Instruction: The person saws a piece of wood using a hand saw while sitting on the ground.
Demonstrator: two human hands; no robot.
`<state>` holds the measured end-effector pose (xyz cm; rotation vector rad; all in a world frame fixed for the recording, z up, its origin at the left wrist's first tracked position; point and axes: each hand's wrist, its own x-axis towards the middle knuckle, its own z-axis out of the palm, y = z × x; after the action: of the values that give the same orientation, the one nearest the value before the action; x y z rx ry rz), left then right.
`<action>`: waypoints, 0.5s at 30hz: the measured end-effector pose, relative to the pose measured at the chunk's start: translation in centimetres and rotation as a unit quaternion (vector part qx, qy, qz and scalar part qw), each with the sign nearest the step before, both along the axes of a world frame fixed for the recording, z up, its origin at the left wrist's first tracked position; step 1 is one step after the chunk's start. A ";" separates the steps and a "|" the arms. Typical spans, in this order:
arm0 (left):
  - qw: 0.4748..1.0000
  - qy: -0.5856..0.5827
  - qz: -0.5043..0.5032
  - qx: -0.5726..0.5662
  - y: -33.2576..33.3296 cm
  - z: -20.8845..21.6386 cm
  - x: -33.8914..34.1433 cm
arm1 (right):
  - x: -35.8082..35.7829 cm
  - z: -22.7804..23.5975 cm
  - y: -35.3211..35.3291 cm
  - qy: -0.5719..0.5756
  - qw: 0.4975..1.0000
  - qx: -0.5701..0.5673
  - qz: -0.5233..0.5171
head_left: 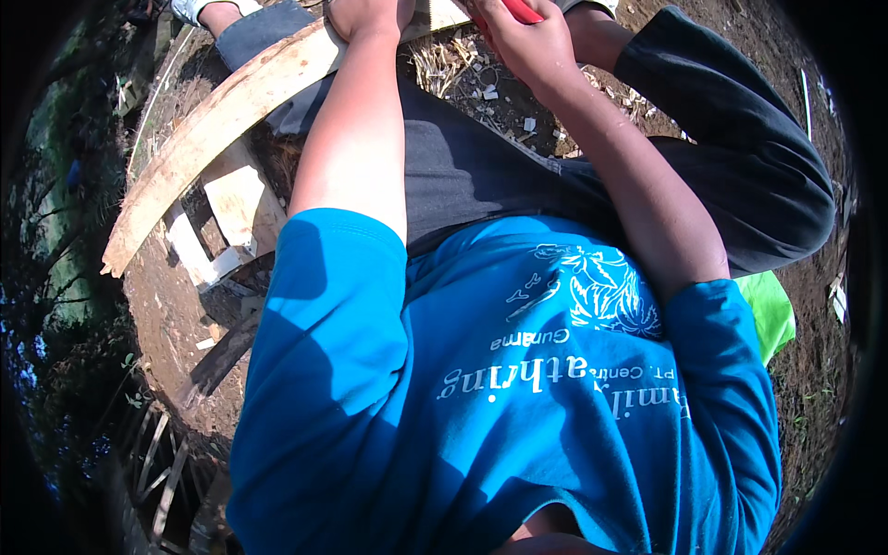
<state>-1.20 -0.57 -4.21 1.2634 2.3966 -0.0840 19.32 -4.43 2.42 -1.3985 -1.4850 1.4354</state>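
A long, pale wooden plank (222,120) runs from the left side up to the top edge, appearing curved in this wide view. My left hand (372,15) grips the plank near the top edge, and its fingertips are cut off by the frame. In my right hand (532,42) is a red-handled tool (524,10), with fingers wrapped round the handle. The tool's working end is out of view, so its kind cannot be told. Below the plank, my dark-trousered legs (462,157) are bent on the ground.
Wood chips and shavings (462,69) litter the soil between my legs. Pale wood offcuts (236,203) lie below the plank at left. A dark, weathered log (222,361) is beside my left sleeve. Bright green cloth (770,314) shows by my right side, and thin sticks (166,481) stand at lower left.
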 end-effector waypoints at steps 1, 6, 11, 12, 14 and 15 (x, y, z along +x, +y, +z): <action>0.995 0.010 0.054 0.083 2.8 -1.3 -2.1 | 0.9 0.6 0.8 0.002 0.999 0.023 0.026; 0.995 0.045 -0.049 0.077 -1.6 0.5 0.9 | 8.8 7.7 -6.7 -0.017 0.995 -0.097 0.019; 0.983 0.092 -0.065 0.145 0.7 2.5 -2.0 | 7.2 8.6 -5.4 0.006 0.999 -0.040 -0.005; 0.981 0.114 -0.070 0.144 0.0 0.2 -1.5 | 6.8 7.2 -4.5 -0.019 0.999 -0.038 0.020; 0.976 0.131 -0.087 0.151 -0.5 -2.1 -0.3 | 4.0 4.5 -1.6 -0.010 0.999 -0.049 0.006; 0.978 0.120 -0.090 0.147 -0.1 -2.2 -0.2 | 2.6 2.6 0.5 -0.004 0.998 -0.056 0.008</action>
<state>-1.42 -0.68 -6.42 1.6925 2.5608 0.0705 21.90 -3.95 4.97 -1.4634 -1.4429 1.5469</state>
